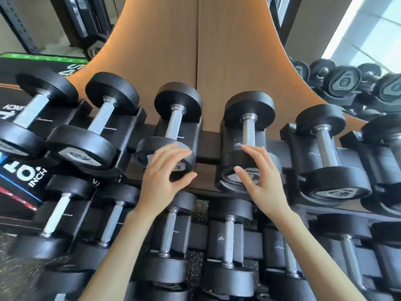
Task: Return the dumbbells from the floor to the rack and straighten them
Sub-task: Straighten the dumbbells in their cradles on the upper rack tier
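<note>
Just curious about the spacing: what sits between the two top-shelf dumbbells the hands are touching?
Only the rack's dark crossbar runs between the left dumbbell and the right dumbbell; no weight there. The head view shows it.

Single wide-angle head-worn view, looking forward and down, close above a black tiered rack (208,157) of black round-headed steel-handled dumbbells (178,101), orange-brown wooden wall panel (173,51) bowed by the lens

Left hand (165,174) covers most of one top-row dumbbell's end cap (144,157), right hand (262,177) masks the neighbour's cap label (252,172); leftmost dumbbell (30,114) blurred and edge-cropped, rightmost dumbbell (388,135) cut by frame edge.
</note>
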Demonstrator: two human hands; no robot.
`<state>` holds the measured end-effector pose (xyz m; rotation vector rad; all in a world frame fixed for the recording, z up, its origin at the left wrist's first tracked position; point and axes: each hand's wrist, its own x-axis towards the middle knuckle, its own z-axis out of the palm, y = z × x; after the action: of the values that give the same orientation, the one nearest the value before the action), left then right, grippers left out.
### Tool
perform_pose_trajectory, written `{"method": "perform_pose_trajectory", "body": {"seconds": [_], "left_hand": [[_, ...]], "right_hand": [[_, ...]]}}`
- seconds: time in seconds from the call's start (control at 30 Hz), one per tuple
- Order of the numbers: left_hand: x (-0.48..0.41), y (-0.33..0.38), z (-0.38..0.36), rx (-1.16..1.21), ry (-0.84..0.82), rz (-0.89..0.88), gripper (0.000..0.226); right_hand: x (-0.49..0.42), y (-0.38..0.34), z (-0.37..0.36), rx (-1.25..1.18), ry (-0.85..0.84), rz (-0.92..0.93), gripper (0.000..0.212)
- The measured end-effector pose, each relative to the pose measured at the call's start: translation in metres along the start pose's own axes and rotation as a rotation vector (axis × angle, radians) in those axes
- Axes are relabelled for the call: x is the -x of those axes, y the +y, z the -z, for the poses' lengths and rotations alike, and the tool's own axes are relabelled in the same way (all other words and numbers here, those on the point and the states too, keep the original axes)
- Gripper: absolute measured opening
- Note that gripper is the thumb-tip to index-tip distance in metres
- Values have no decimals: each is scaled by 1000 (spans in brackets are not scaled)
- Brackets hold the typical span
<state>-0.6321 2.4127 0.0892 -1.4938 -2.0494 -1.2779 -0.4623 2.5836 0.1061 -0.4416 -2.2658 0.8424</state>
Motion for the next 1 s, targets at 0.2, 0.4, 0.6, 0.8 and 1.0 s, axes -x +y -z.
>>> {"method": "perform_pose_trajectory", "body": {"seconds": [0.2, 0.4, 0.6, 0.8, 1.0], "left_hand": [[-28, -71, 43, 55, -164, 144, 58], [-50, -98, 40, 174, -434, 33, 61], [-54, -100, 27, 178, -329, -19, 52], [-48, -105, 18, 245, -149, -43, 47], [-42, -115, 20, 323, -69, -44, 46]], "right_hand": [[-8, -28, -73, 45, -61, -18, 42], [-21, -24, -129, -222, -68, -330, 44], [-22, -29, -145, -503, 8, -499, 49], [-23, -23, -161, -530, 48, -467, 53], [-33, -21, -154, -505, -94, -410, 52]]}}
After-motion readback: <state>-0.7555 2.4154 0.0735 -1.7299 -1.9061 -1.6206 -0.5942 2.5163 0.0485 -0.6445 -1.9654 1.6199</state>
